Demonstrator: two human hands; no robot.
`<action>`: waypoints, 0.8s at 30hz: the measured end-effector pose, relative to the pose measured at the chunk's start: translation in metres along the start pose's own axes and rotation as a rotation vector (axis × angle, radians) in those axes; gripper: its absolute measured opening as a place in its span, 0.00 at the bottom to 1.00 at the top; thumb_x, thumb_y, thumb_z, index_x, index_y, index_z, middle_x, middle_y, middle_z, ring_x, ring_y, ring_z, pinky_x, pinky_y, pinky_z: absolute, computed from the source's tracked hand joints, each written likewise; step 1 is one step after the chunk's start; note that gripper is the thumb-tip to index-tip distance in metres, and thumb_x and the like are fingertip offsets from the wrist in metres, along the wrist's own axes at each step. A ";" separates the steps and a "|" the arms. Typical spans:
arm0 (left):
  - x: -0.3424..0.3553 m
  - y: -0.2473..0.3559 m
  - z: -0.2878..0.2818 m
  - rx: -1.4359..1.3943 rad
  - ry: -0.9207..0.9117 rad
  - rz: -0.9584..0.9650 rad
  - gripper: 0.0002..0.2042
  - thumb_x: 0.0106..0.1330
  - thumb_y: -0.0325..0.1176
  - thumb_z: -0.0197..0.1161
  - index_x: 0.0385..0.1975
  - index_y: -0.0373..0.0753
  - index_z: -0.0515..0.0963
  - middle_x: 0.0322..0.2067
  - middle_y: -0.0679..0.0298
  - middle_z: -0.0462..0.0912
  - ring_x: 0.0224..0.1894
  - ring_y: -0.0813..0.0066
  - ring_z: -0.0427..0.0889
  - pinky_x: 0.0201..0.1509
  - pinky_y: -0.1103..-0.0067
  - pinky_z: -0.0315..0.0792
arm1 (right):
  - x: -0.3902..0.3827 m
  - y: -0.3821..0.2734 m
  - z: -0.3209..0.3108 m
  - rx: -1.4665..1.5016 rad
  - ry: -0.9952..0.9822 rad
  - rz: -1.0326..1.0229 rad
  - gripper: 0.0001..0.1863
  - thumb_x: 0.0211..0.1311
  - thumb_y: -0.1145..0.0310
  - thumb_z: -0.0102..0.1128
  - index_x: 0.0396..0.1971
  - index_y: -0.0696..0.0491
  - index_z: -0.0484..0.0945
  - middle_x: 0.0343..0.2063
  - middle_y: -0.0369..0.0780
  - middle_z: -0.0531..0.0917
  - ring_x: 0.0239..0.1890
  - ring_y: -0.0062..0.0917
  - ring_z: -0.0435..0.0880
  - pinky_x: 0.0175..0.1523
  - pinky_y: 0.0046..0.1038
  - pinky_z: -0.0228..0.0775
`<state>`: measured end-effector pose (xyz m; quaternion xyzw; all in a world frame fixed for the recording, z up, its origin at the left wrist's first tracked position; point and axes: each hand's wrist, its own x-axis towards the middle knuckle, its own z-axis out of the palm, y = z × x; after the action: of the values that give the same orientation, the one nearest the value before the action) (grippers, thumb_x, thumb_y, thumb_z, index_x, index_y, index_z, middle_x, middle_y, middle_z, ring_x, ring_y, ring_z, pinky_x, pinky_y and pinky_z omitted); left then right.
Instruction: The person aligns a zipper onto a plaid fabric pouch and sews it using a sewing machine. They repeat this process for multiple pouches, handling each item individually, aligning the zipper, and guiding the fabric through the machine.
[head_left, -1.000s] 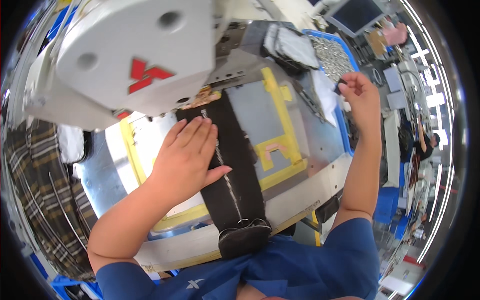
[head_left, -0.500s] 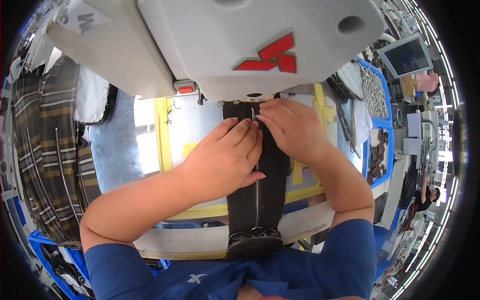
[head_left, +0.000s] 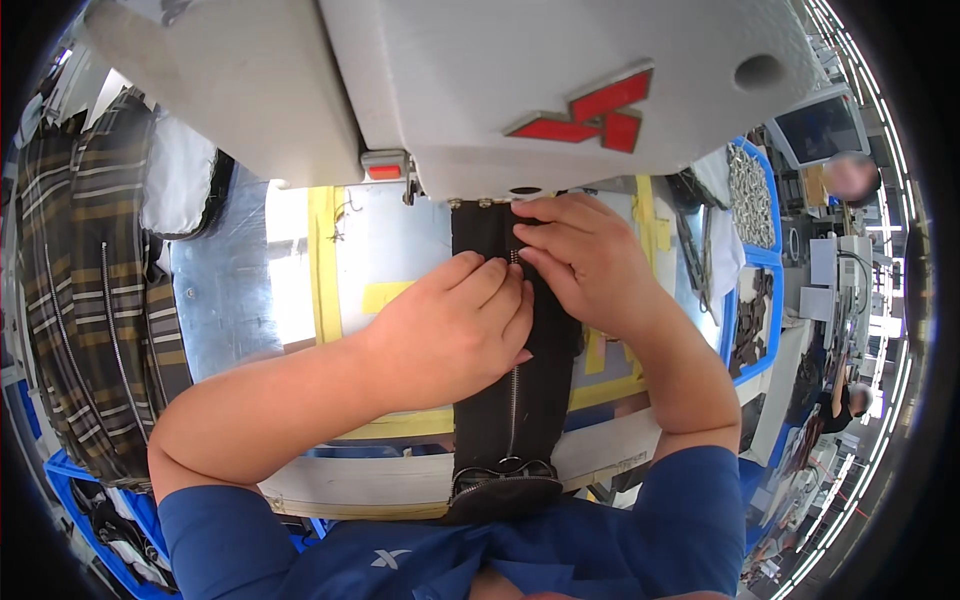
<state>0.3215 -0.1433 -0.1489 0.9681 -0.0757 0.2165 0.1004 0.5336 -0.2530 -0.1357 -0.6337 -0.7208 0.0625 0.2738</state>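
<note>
A long strip of black fabric runs from under the sewing machine head down to my front. A metal zipper goes along its middle. My left hand is closed over the zipper, fingers curled and pressed together on the fabric. Just beside it, further up, my right hand pinches at the zipper's upper end, its index finger reaching toward the machine. The fingertips of both hands nearly meet. The machine's needle area is hidden behind its head.
Plaid fabric pieces with zippers are piled at the left. At the right stand blue bins with metal parts and dark pieces. Yellow tape marks the metal work surface. A monitor and a person appear far right.
Both hands have shifted slightly down the strip, away from the machine. The zipper's upper end now lies lower, by my right fingertips. The view has tilted a little.
</note>
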 end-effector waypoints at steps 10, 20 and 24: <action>-0.001 -0.001 0.000 -0.046 0.042 -0.120 0.28 0.56 0.48 0.78 0.50 0.31 0.85 0.51 0.51 0.88 0.55 0.55 0.86 0.62 0.64 0.80 | 0.006 -0.002 -0.004 -0.008 -0.045 -0.008 0.12 0.56 0.79 0.73 0.41 0.57 0.89 0.51 0.42 0.91 0.50 0.41 0.89 0.56 0.39 0.83; 0.003 -0.011 -0.004 -0.027 -0.078 -0.242 0.30 0.62 0.53 0.75 0.55 0.33 0.84 0.62 0.54 0.84 0.63 0.55 0.81 0.68 0.61 0.73 | 0.000 -0.004 -0.002 -0.102 -0.041 -0.012 0.10 0.61 0.74 0.69 0.42 0.57 0.88 0.51 0.43 0.90 0.54 0.41 0.88 0.61 0.39 0.81; 0.007 -0.014 -0.011 -0.023 -0.138 -0.257 0.32 0.63 0.54 0.75 0.57 0.34 0.83 0.64 0.56 0.83 0.62 0.57 0.80 0.63 0.63 0.73 | -0.002 0.006 0.001 -0.073 -0.043 -0.034 0.09 0.66 0.69 0.68 0.43 0.55 0.89 0.52 0.42 0.91 0.51 0.40 0.90 0.55 0.39 0.83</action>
<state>0.3255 -0.1278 -0.1381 0.9813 0.0395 0.1339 0.1328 0.5382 -0.2536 -0.1399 -0.6293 -0.7392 0.0450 0.2356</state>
